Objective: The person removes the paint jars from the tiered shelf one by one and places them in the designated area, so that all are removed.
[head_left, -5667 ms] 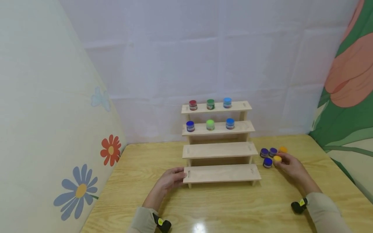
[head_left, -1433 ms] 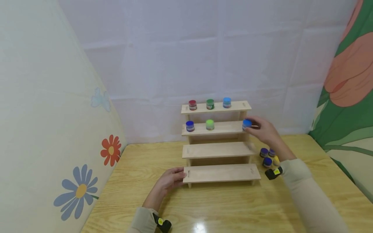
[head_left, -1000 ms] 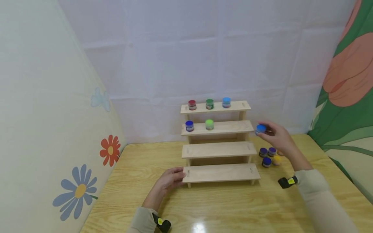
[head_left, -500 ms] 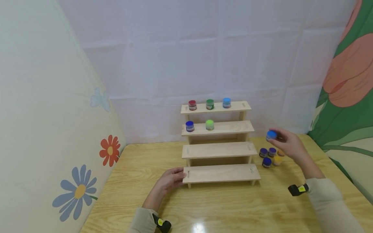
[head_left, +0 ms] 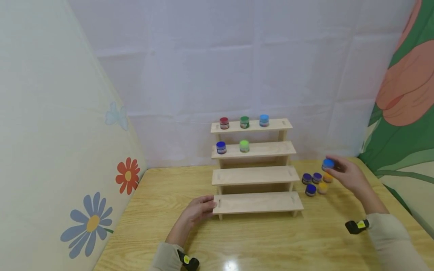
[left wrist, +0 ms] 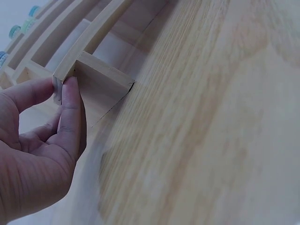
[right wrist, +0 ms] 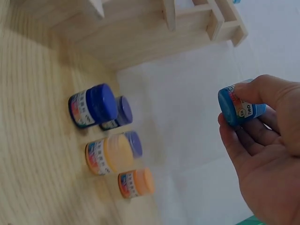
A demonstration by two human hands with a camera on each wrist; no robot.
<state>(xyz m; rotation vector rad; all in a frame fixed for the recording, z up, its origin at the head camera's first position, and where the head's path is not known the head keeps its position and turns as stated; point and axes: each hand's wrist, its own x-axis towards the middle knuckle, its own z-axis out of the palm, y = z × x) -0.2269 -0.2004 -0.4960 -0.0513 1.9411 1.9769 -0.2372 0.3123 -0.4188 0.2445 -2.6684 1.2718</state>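
My right hand [head_left: 347,175] grips a small blue paint jar [right wrist: 239,104] between thumb and fingers, raised just behind the group of jars on the table's right. With thumb and fingers, my left hand [head_left: 196,210] pinches the left end of the bottom step of a wooden tiered rack [head_left: 257,202]. On the rack's top step stand a red jar [head_left: 224,123], a green jar [head_left: 244,122] and a light blue jar [head_left: 264,121]. One step lower, a dark blue jar [head_left: 221,147] and a light green jar [head_left: 244,146] fill the left and middle; the two lower steps hold nothing.
Right of the rack, a dark blue jar [head_left: 310,190], two purple jars [head_left: 306,178], a yellow jar [head_left: 323,188] and an orange jar [head_left: 327,177] stand close together on the wooden table [head_left: 169,188]. A white cloth [head_left: 203,75] hangs behind the rack.
My right hand let go of the yellow jar and took the blue jar off the second step's right side. It has since carried it right and lower, toward the loose jars. My left hand stays put.
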